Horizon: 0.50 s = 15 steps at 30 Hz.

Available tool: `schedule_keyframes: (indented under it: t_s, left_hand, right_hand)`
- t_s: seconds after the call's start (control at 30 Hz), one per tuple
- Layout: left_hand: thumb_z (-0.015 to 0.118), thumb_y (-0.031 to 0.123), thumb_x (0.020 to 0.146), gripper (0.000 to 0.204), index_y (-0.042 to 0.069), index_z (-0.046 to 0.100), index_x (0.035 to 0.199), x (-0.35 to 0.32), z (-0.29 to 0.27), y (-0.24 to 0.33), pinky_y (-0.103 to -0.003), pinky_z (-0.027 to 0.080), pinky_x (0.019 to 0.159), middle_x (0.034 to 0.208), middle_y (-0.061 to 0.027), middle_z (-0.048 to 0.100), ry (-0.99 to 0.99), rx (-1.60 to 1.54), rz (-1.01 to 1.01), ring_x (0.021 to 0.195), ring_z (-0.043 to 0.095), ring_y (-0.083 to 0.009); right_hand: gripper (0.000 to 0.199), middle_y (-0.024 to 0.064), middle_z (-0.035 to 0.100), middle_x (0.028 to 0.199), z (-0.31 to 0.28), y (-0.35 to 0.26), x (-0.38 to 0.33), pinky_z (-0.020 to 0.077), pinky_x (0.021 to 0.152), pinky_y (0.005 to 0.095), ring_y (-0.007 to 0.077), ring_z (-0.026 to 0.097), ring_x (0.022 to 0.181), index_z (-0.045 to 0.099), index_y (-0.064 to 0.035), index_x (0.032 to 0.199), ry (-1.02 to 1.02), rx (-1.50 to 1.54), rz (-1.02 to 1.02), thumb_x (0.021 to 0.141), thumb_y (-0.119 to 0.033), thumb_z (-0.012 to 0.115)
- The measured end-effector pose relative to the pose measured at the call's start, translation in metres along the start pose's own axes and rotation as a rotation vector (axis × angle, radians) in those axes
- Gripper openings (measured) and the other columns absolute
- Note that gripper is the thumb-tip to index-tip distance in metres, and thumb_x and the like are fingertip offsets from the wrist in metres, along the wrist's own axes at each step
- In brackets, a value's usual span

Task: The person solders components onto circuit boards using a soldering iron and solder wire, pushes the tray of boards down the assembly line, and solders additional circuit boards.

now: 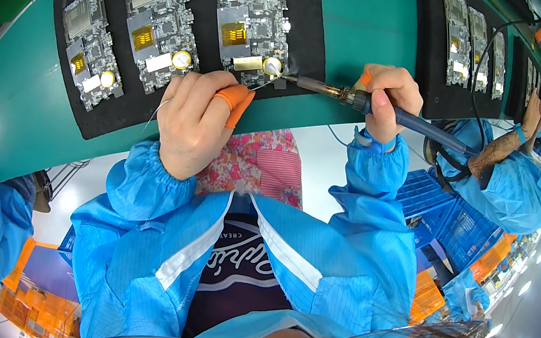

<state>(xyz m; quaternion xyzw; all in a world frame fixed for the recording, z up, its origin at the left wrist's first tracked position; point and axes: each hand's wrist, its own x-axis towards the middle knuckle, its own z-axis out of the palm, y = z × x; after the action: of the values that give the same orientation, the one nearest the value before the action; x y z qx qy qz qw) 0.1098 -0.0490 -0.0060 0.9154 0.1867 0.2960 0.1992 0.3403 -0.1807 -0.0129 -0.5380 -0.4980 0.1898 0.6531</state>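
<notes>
Soldering a round disc part on the third circuit board of a black mat.

The right hand is closed around the blue handle of a soldering iron, whose long axis lies nearly level, tip pointing left at the disc near the mat's front edge. The left hand (orange finger cot on one fingertip) pinches thin solder wire toward that joint. Judging by position, this joint is under way; whether the two boards to the left are finished cannot be told.
</notes>
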Motion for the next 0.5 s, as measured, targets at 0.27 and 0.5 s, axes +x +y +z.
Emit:
schedule_keyframes:
  t_s: [0.27, 0.5]
  left_hand:
    - [0.077, 0.004, 0.063, 0.022, 0.004, 0.064, 0.081, 0.0008, 0.0007, 0.0002, -0.031, 0.044, 0.064, 0.092, -0.0054, 0.062, -0.005, 0.021, 0.004, 0.074, 0.058, -0.0209]
    - [0.079, 0.001, 0.062, 0.022, 0.004, 0.065, 0.080, 0.0033, 0.0010, 0.0044, -0.033, 0.044, 0.064, 0.087, -0.0053, 0.063, -0.006, 0.000, -0.007, 0.074, 0.059, -0.0221]
  right_hand:
    - [0.014, 0.0073, 0.052, 0.058, 0.0033, 0.0006, 0.0019, 0.0310, 0.043, 0.0265, 0.0129, 0.045, 0.046, 0.052, -0.0003, 0.072, -0.091, -0.037, 0.006, 0.080, -0.011, 0.058]
    - [0.012, 0.0070, 0.051, 0.058, 0.0034, 0.0000, 0.0019, 0.0318, 0.043, 0.0273, 0.0140, 0.045, 0.044, 0.051, 0.0002, 0.072, -0.106, -0.027, 0.001, 0.078, -0.008, 0.056]
